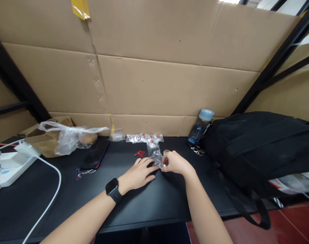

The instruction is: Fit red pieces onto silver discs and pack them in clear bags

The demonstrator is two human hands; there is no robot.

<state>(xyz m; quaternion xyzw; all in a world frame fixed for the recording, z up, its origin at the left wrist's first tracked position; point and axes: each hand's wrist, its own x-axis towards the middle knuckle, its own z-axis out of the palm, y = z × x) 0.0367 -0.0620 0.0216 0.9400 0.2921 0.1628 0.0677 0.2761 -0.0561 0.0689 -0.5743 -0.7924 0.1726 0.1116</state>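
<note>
My left hand, wearing a black watch, lies with its fingers spread on the black table. Its fingertips touch a crinkled clear plastic bag. At the bag's right side my right hand is closed in a pinch on a small round silvery thing with a red part; the fingers partly hide it. Beyond the hands, several clear packets with round silvery and red pieces lie in a row. A tangle of red cord rests just past my left fingers.
A flat clear bag and a black pouch with a key ring lie to the left, near a knotted plastic bag and a white cable. A bottle and a black backpack stand right. Cardboard walls the back.
</note>
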